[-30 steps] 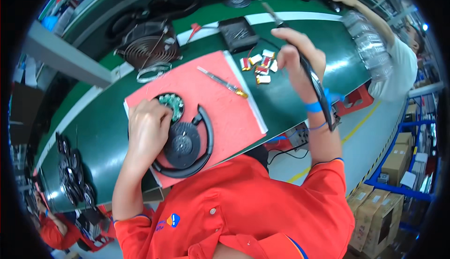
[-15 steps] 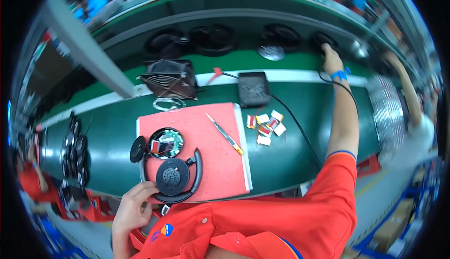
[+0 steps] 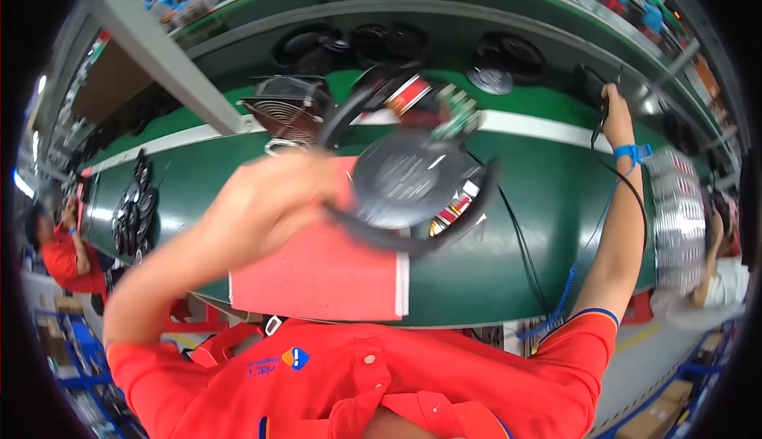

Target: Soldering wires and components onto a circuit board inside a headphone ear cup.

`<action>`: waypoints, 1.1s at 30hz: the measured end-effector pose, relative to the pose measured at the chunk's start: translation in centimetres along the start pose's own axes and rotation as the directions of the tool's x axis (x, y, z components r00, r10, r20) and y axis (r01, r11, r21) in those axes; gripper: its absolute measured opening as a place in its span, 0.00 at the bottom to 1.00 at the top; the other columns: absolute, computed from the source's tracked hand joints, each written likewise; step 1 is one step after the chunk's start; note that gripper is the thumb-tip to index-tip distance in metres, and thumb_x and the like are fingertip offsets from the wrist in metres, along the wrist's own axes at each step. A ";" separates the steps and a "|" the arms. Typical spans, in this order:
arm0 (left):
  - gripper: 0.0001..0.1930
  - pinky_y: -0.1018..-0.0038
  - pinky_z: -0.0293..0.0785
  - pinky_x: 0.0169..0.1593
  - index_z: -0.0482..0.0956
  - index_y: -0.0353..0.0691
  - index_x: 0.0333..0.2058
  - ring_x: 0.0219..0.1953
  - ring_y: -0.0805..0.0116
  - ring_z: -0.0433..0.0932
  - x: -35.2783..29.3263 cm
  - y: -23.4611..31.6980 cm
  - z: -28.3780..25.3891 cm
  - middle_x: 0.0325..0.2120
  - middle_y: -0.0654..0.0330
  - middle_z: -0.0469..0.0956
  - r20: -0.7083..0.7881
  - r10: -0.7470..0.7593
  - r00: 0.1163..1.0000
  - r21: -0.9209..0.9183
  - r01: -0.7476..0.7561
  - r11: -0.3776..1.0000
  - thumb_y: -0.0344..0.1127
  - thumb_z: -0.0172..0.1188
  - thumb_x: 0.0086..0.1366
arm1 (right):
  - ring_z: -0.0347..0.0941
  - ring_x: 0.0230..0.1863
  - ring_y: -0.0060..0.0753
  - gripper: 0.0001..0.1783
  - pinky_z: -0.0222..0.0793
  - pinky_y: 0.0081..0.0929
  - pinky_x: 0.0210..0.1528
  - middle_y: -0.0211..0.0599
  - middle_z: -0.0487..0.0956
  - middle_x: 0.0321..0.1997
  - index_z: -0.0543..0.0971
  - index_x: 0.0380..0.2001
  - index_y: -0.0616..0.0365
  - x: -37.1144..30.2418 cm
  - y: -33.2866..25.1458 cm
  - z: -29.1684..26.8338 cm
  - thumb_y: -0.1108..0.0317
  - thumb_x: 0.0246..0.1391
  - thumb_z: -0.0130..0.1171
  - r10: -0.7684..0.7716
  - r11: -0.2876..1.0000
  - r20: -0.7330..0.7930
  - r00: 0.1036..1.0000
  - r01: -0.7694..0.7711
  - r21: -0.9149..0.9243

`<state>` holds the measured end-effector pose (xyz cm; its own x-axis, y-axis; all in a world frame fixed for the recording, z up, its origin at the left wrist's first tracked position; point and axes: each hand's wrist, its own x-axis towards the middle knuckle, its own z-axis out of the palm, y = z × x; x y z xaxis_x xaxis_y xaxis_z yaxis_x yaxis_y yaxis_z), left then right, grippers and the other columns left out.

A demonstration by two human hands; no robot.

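Observation:
My left hand [image 3: 278,193], smeared by motion, grips the headband of black headphones [image 3: 409,177] and holds them above the table. One ear cup is open, with a green circuit board [image 3: 456,113] and a red-and-silver battery [image 3: 409,94] showing. At the far right my right hand [image 3: 617,121] is closed around a slim black corded tool, mostly hidden by the fingers. Its black cable [image 3: 633,193] hangs along my forearm, below a blue wrist strap [image 3: 633,153]. Under the headphones lies a pink mat [image 3: 317,280]. Several small batteries [image 3: 454,210] are partly covered by the headband.
A fan with a wire guard [image 3: 290,109] stands behind the mat. Black headphone parts [image 3: 135,217] lie at the left. Further dark parts [image 3: 508,54] rest on the back shelf. Clear plastic trays [image 3: 679,225] are stacked at the right. Co-workers sit at both sides.
My left hand has lifted the headphones off the mat, up and to the right. My right hand has come away from the dark round item at the back with a corded tool. The view has shifted.

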<state>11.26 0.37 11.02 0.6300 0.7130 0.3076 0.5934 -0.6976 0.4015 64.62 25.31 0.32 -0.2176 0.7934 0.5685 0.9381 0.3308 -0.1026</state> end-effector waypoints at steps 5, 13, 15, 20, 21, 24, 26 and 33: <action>0.11 0.65 0.71 0.39 0.78 0.34 0.32 0.36 0.51 0.75 19.8 -4.8 9.0 0.32 0.53 0.77 -0.151 0.317 0.936 -0.118 -0.336 0.935 0.33 0.62 0.51 | 0.64 0.34 0.32 0.14 0.63 0.21 0.41 0.42 0.69 0.31 0.65 0.38 0.57 -6.4 -3.9 -9.0 0.85 0.49 0.49 0.154 0.981 -0.134 0.979 -0.135 0.138; 0.14 0.60 0.72 0.45 0.80 0.39 0.34 0.42 0.50 0.76 40.0 -6.3 26.2 0.36 0.50 0.76 -0.274 0.031 0.961 -0.185 -0.084 0.979 0.37 0.66 0.48 | 0.64 0.31 0.36 0.09 0.64 0.25 0.41 0.40 0.65 0.27 0.67 0.30 0.62 -18.8 -15.0 -16.0 0.86 0.46 0.47 0.164 0.986 -0.216 0.962 -0.158 0.043; 0.19 0.61 0.70 0.49 0.77 0.36 0.40 0.45 0.49 0.74 39.8 -4.7 26.7 0.40 0.48 0.75 -0.246 0.067 0.967 -0.213 -0.121 0.970 0.36 0.65 0.48 | 0.68 0.39 0.36 0.15 0.64 0.24 0.46 0.42 0.70 0.34 0.66 0.31 0.62 -21.4 -16.1 -16.8 0.91 0.43 0.50 0.262 0.963 -0.107 0.959 -0.253 0.095; 0.36 0.61 0.67 0.54 0.59 0.38 0.58 0.54 0.47 0.67 29.3 -0.2 18.6 0.57 0.48 0.59 -0.003 0.443 0.897 -0.290 -0.425 0.858 0.27 0.61 0.48 | 0.67 0.35 0.43 0.17 0.66 0.26 0.42 0.44 0.71 0.36 0.65 0.32 0.61 -20.1 -20.1 -16.6 0.92 0.41 0.51 0.183 0.972 -0.006 0.983 -0.180 0.150; 0.36 0.60 0.70 0.51 0.60 0.41 0.57 0.53 0.48 0.68 26.2 0.2 17.0 0.56 0.51 0.60 0.024 0.496 0.868 -0.209 -0.481 0.851 0.25 0.60 0.46 | 0.67 0.34 0.42 0.18 0.66 0.27 0.41 0.45 0.71 0.37 0.65 0.32 0.61 -19.2 -21.1 -16.3 0.92 0.39 0.51 0.118 0.980 -0.017 0.993 -0.113 0.162; 0.31 0.66 0.76 0.40 0.68 0.41 0.50 0.43 0.54 0.72 17.1 -0.3 12.2 0.49 0.57 0.68 0.013 0.557 0.830 0.189 -0.549 0.814 0.19 0.58 0.42 | 0.68 0.35 0.41 0.19 0.67 0.27 0.40 0.46 0.72 0.38 0.66 0.32 0.60 -16.2 -24.2 -15.4 0.93 0.39 0.51 -0.079 0.952 -0.022 0.997 0.082 0.297; 0.29 0.67 0.75 0.41 0.69 0.38 0.47 0.45 0.54 0.72 11.1 -1.4 9.2 0.46 0.56 0.70 -0.071 0.430 0.900 0.160 -0.416 0.895 0.22 0.61 0.41 | 0.69 0.36 0.41 0.19 0.69 0.29 0.39 0.48 0.73 0.38 0.67 0.33 0.60 -14.5 -27.3 -15.2 0.93 0.38 0.51 -0.181 0.886 -0.049 0.982 0.185 0.426; 0.14 0.72 0.75 0.38 0.73 0.31 0.41 0.33 0.62 0.78 -9.5 -1.6 0.9 0.33 0.55 0.77 -0.209 -0.366 0.907 -0.119 0.347 0.930 0.26 0.59 0.54 | 0.75 0.42 0.47 0.17 0.72 0.36 0.41 0.55 0.77 0.42 0.66 0.31 0.60 -10.2 -38.3 -9.8 0.88 0.42 0.59 -0.392 0.640 -0.347 0.852 0.524 0.562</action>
<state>4.80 -5.38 6.67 0.2497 0.9165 0.3125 0.7111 -0.3926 0.5832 33.58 -0.46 6.44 -0.4593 0.3687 0.8082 0.3349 0.9145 -0.2268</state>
